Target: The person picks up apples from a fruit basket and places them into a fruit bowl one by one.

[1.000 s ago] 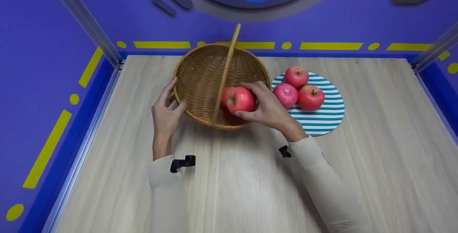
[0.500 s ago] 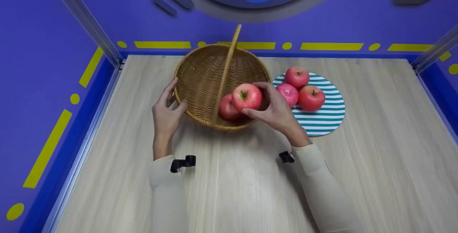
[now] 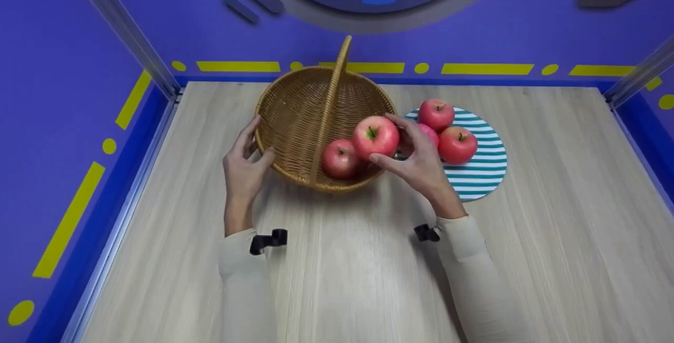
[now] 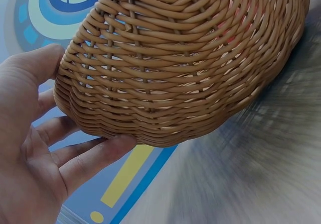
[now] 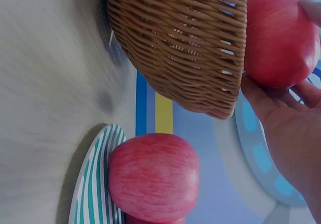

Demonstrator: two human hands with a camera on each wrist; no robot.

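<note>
Your right grip [image 3: 421, 161] is curved around an apple [image 3: 376, 136], parted just to its width, thumb on the near side and fingers on the far, over the right rim of the basket [image 3: 287, 127]; whether the apple touches that rim you cannot tell. Your left grip [image 3: 246, 166] is spread wide, resting on the basket's left side. The basket stands by the back edge of the bench [image 3: 337, 280], one apple inside, with three more on the plate [image 3: 487, 156] to its right. The apple should feel firm, moderately light and slick-skinned, and may bruise; take it across its widest part, thumb opposite fingers. The wicker is probably light and slightly springy, so brace its rim.
</note>
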